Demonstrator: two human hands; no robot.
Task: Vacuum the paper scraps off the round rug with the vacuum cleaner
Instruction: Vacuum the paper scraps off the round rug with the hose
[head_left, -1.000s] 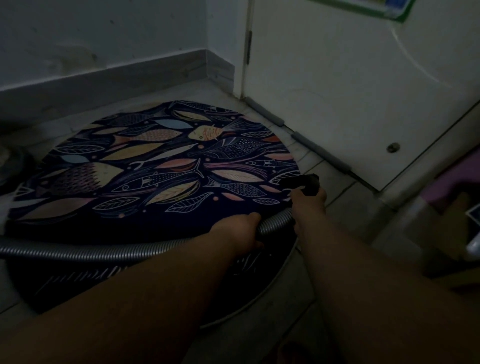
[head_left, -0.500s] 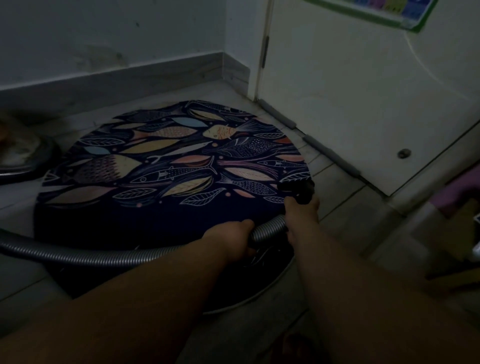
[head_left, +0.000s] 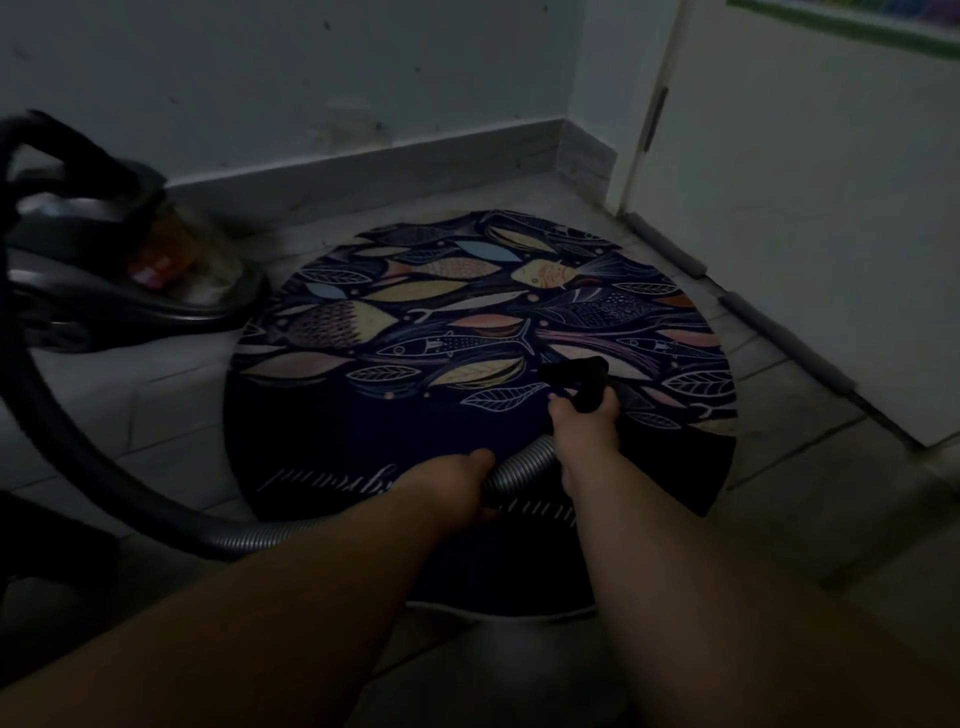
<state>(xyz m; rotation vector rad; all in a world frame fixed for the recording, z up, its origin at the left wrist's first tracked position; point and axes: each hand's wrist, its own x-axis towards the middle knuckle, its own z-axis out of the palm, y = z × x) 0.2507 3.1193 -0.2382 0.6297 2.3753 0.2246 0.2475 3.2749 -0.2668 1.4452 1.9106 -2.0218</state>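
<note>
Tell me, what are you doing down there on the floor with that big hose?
A person is vacuuming the round rug, the one with fish and leaves on it. Their right hand grips the black nozzle, which is over the right part of the rug. Their left hand holds the ribbed grey hose just behind it. The vacuum cleaner sits on the floor to the left of the rug. The room is too dim to spot any paper scraps.

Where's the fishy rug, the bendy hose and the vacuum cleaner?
round rug (head_left: 545, 273): head view, its yellow fish.
hose (head_left: 519, 470): head view, ribbed grey part over the rug.
vacuum cleaner (head_left: 93, 208): head view, its blurry grey body.
</note>
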